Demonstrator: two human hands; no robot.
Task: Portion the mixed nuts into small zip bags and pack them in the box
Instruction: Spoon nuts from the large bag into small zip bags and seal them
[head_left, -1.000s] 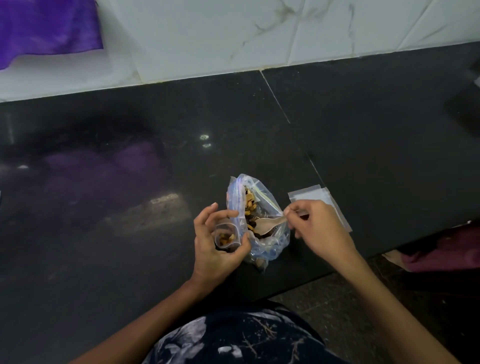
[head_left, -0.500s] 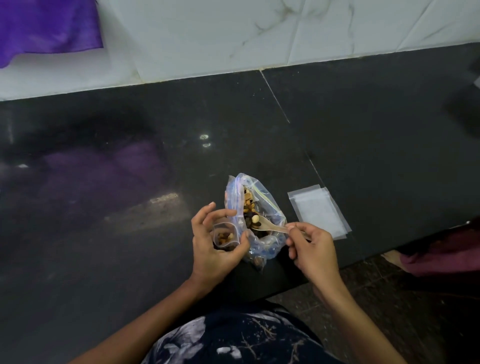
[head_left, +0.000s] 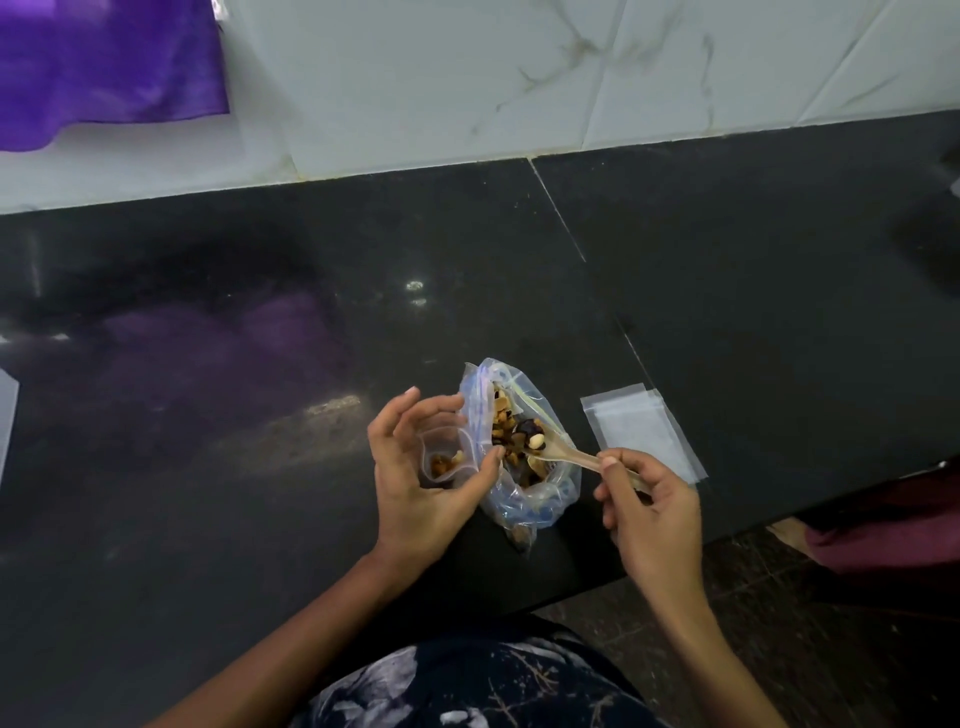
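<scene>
Nearest, I am seeing the right hand (head_left: 652, 506) pinching the handle of a plastic spoon (head_left: 563, 453), its bowl carrying mixed nuts (head_left: 531, 435) over the large zip bag (head_left: 519, 447) on the counter (head_left: 260, 467). The left hand (head_left: 423, 475) is gripping the small zip bag (head_left: 447, 460), fingers curling round its open mouth. Both bags are looking thin, limp and slippery; I judge the rim the best hold. Beyond, empty small bags (head_left: 641, 431) are lying flat.
</scene>
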